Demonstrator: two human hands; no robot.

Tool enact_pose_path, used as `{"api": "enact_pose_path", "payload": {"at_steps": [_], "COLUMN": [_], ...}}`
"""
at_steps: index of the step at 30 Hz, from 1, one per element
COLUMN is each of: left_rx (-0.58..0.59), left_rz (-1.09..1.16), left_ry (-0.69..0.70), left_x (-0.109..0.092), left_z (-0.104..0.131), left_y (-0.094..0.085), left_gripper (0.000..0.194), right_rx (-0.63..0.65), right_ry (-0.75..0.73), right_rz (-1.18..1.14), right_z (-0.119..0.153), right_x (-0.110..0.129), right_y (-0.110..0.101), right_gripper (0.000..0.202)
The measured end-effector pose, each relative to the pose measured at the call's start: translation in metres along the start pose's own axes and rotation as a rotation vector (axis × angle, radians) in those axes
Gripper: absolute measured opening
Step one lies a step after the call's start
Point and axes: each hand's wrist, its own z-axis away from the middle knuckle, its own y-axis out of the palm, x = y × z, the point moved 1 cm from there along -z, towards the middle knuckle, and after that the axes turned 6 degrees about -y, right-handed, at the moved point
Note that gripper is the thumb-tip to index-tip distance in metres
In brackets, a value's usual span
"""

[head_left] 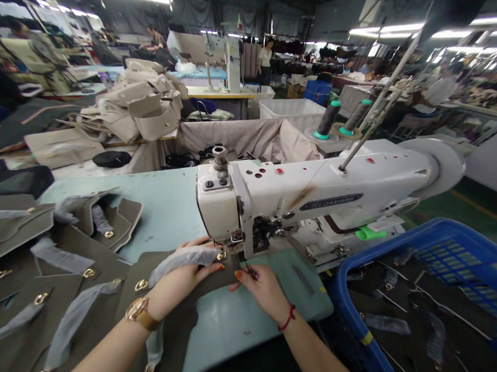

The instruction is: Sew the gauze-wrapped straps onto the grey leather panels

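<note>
My left hand (191, 276) lies stretched over a dark brown bag panel (163, 307), thumb and fingers apart, close to the sewing machine's needle area. A handle in white protective wrap (181, 261), with gold-coloured rings at its ends, runs over that hand and partly hides its fingers. Just right of the panel's edge, my right hand (260, 288) is closed around small dark thread snips (250, 270), their tips pointing up toward the presser foot. The white sewing machine (292, 188) stands directly beyond both hands; its needle is hard to make out.
More dark panels with wrapped handles (70, 320) overlap across the left of the pale green table (163, 192). A blue basket (353, 258) with similar panels stands at the right. Beige bag pieces (138, 97) are heaped behind. Thread cones (328, 119) rise behind the machine.
</note>
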Motion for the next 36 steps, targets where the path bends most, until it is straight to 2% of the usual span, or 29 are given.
{"api": "enact_pose_path", "payload": {"at_steps": [5,8,17,25,36], "left_rx": [0.083,0.086,0.059,0.029,0.073], "left_rz": [0.006,0.011,0.045,-0.107,-0.189], "left_ry": [0.029,0.022,0.053,0.062,0.098], "left_x": [-0.009,-0.011,-0.008,-0.004,-0.002], "left_z": [-0.004,-0.005,-0.006,0.001,0.0], "left_y": [-0.01,-0.013,-0.01,-0.004,-0.002], "left_gripper": [0.036,0.036,0.037,0.042,0.039], "right_rx": [0.036,0.041,-0.01,-0.104,-0.101], "right_ry": [0.049,0.074,0.081,0.099,0.095], "right_rz": [-0.116,-0.171,-0.16,-0.149,-0.186], "right_z": [-0.002,-0.002,-0.001,0.0,-0.001], "right_x": [0.003,0.005,0.0,-0.017,-0.023], "right_y": [-0.003,-0.002,0.003,0.013,0.016], "right_gripper": [0.043,0.046,0.046,0.043,0.044]}}
